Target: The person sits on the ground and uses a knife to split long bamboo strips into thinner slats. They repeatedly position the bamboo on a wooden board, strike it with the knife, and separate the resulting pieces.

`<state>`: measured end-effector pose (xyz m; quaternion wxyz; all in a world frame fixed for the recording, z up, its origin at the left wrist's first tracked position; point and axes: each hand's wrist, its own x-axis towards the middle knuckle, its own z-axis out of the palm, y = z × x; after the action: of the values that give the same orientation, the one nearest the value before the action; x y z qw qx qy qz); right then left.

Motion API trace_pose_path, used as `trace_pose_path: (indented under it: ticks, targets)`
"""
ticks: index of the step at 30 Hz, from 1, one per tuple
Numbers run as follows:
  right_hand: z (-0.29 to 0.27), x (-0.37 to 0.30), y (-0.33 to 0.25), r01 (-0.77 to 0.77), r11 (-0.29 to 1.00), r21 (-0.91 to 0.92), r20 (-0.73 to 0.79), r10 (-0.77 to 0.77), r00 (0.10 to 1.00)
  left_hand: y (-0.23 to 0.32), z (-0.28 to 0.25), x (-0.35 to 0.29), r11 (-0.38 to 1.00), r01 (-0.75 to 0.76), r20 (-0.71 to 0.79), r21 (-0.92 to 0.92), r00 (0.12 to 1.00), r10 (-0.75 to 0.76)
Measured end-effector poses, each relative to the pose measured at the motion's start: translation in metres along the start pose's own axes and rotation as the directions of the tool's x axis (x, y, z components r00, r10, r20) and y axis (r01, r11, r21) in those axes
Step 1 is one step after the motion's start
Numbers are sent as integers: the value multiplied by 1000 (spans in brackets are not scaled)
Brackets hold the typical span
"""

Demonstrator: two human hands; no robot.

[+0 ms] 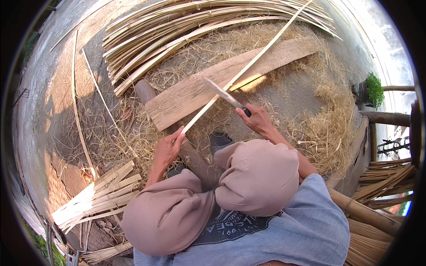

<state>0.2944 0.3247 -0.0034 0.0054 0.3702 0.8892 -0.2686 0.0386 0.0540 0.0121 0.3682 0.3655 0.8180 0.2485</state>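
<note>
My left hand (167, 148) pinches the near end of a long thin bamboo strip (248, 65) that runs up and to the right across a wooden plank (186, 95). My right hand (255, 119) grips the dark handle of a knife (222, 93), whose blade lies across the strip near its lower part. Both knees in beige trousers (257, 177) fill the lower middle of the view, and a grey shirt (306, 226) shows below them.
A large pile of long bamboo strips (186, 26) lies at the top. Short flat strips (100, 195) are stacked at the lower left. Shavings (324, 128) cover the ground at right. Bamboo poles (364, 213) and bundled strips (386, 177) sit at the right edge.
</note>
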Motion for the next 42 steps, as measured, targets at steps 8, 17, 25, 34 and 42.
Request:
trace_pose_path:
  ticks: [8,17,25,34,42]
  targets:
    - [-25,26,83,-206,970,128,-300,236,924,-38,-10,-66,992,-75,-148,102,985,90]
    - [-22,54,87,-234,960,155,-247,267,932,-110,-69,-162,944,-26,-131,330,989,73]
    - [-1,66,95,-295,909,296,-295,380,877,-93,-30,-77,832,-303,-287,465,837,466]
    - [52,-36,-59,159,981,109,51,-165,985,-38,19,5,988,-29,-50,152,998,37]
    - [0,52,11,-192,960,202,-208,234,950,-31,42,-18,883,76,-260,463,964,54]
